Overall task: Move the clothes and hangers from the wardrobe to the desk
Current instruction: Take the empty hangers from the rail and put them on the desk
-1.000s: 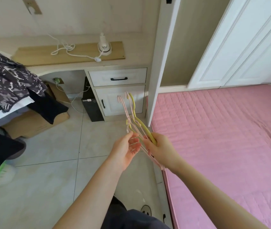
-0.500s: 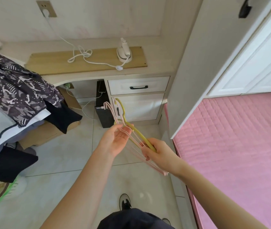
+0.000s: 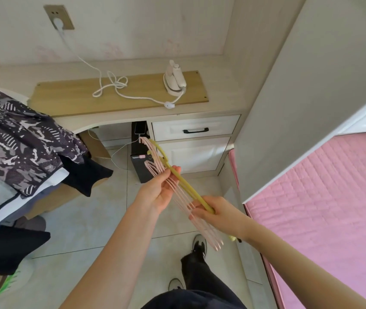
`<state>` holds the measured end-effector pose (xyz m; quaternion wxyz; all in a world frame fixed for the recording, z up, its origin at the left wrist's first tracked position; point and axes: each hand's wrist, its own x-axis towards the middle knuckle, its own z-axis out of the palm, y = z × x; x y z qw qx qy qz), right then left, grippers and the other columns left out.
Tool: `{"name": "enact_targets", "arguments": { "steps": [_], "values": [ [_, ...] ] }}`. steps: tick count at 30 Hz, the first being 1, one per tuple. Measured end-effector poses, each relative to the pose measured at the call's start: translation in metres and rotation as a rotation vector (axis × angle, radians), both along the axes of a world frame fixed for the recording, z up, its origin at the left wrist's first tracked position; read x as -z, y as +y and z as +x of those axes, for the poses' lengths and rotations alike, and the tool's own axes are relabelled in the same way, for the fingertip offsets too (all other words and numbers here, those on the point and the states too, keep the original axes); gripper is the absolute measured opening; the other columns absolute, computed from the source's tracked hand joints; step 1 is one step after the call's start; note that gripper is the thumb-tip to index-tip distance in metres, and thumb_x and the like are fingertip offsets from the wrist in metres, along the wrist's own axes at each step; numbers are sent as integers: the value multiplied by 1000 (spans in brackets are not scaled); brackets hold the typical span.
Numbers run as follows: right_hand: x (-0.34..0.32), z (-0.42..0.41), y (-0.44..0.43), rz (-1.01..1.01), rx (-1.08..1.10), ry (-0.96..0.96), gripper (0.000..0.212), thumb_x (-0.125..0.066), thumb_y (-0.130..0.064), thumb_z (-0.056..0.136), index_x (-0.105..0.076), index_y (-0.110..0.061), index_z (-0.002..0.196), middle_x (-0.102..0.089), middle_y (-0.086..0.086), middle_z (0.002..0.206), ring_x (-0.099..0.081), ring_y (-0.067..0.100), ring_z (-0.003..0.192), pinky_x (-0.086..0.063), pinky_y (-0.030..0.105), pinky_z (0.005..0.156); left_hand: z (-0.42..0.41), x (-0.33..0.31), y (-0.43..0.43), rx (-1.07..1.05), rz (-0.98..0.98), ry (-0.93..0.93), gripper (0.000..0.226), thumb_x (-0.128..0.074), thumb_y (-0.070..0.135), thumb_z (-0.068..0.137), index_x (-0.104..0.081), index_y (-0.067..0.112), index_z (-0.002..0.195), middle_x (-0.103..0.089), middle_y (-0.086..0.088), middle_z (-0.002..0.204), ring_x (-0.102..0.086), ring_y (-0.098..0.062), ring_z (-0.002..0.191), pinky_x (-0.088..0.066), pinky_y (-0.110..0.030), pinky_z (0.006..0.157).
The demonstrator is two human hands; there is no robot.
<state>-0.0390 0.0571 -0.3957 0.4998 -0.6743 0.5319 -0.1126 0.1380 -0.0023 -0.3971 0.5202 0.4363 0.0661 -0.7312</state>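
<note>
A bundle of hangers, several pink and one yellow-green, is held between both hands above the tiled floor. My right hand grips the lower part of the bundle. My left hand holds the bundle near its hooks, fingers curled around the pink ones. The hooks point toward the desk, which stands straight ahead. A heap of clothes, with a dark patterned garment on top, lies at the left. The wardrobe's open door stands at the right.
On the desk lie a wooden board, a small white iron and its coiled cord plugged into a wall socket. A black box sits under the desk beside the drawers. A pink bed fills the right.
I have stepped closer to the desk, which now looks larger and nearer. Both hands keep the hangers; the left hand has closed further around the bundle near the hooks.
</note>
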Motion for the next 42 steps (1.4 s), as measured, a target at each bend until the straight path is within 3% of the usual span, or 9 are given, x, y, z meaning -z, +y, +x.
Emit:
{"name": "enact_targets", "arguments": {
  "steps": [2, 6, 11, 14, 19, 27, 32, 39, 42],
  "values": [
    [1, 0, -19, 25, 1, -8, 20, -55, -35, 93, -67, -21, 99, -63, -12, 81, -56, -1, 69, -48, 23, 72, -6, 0, -15, 45, -21, -32, 16, -49, -5, 94, -55, -9, 108, -66, -22, 92, -73, -24, 67, -61, -33, 63],
    [-3, -3, -67, 68, 37, -83, 30, -48, -35, 97, -65, -12, 107, -69, -3, 96, -66, 10, 91, -54, 34, 88, -19, 1, -45, 148, -41, -96, 11, -49, -6, 93, -60, -6, 96, -69, -20, 83, -72, -24, 71, -60, -31, 62],
    [-12, -14, -130, 186, 116, -87, 37, -40, -25, 100, -67, 0, 99, -72, 11, 95, -70, 24, 88, -56, 41, 85, -43, 0, -91, 253, -7, -146, 12, -50, -6, 92, -60, -4, 97, -71, -16, 80, -72, -21, 74, -58, -29, 56],
    [-18, -29, -159, 295, 139, -97, 40, -39, -30, 101, -66, 0, 100, -72, 10, 96, -71, 22, 88, -57, 39, 86, -62, -3, -123, 260, 18, -155, 12, -51, -9, 91, -59, -7, 101, -69, -19, 87, -71, -25, 82, -59, -30, 59],
    [-25, -56, -197, 431, 257, -218, 34, -38, -30, 102, -62, -6, 109, -72, 10, 100, -71, 19, 89, -58, 35, 83, -94, -10, -171, 354, 10, -171, 21, -50, -4, 94, -56, -9, 113, -67, -22, 102, -70, -21, 79, -59, -29, 58],
    [-38, -90, -251, 539, 482, -495, 21, -49, -9, 98, -61, 3, 110, -65, 11, 89, -65, 18, 82, -55, 31, 81, -132, -33, -244, 539, -92, -198, 11, -48, 1, 96, -57, -3, 100, -68, -17, 88, -65, -20, 71, -49, -22, 45],
    [-52, -91, -291, 550, 569, -501, 21, -56, -8, 95, -65, 3, 110, -72, 17, 102, -70, 25, 96, -56, 35, 85, -137, -44, -293, 631, -176, -214, 11, -50, -2, 94, -59, -5, 98, -67, -17, 87, -67, -20, 80, -58, -26, 58],
    [-65, -77, -340, 552, 669, -592, 26, -60, -9, 92, -64, 7, 111, -73, 17, 95, -71, 21, 86, -57, 28, 75, -127, -50, -357, 771, -265, -229, 9, -52, 0, 94, -60, -3, 99, -67, -17, 96, -68, -18, 83, -57, -23, 59],
    [-61, -70, -358, 549, 728, -636, 21, -63, -9, 89, -68, 4, 105, -72, 16, 92, -70, 20, 81, -56, 28, 74, -118, -48, -381, 877, -323, -293, 7, -56, 4, 93, -61, 0, 95, -67, -13, 87, -67, -16, 77, -58, -23, 64]
  ]
}}
